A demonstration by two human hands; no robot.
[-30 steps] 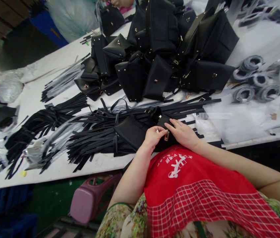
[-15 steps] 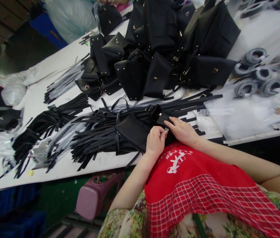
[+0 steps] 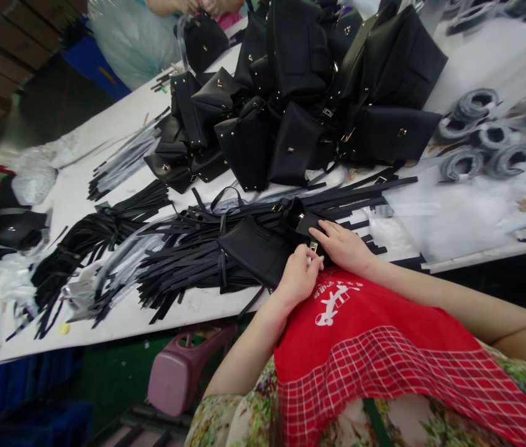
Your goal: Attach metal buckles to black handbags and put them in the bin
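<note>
Pinching pale bit (image 3: 308, 261) in left hand (image 3: 299, 277), resting spread right hand (image 3: 345, 247) on black bag (image 3: 256, 251); likely light, supple; steady near clasp (image 3: 313, 246)

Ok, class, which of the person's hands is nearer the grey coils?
Right. The right hand rests on the black bag, below and left of the grey coils; the left hand, beside the gold clasp, is farther left.

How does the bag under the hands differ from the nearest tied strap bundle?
The bag shows broad, smooth panels; the strap bundle is many narrow strips. The right hand rests on the bag; neither hand touches the bundle. Both are black.
</note>
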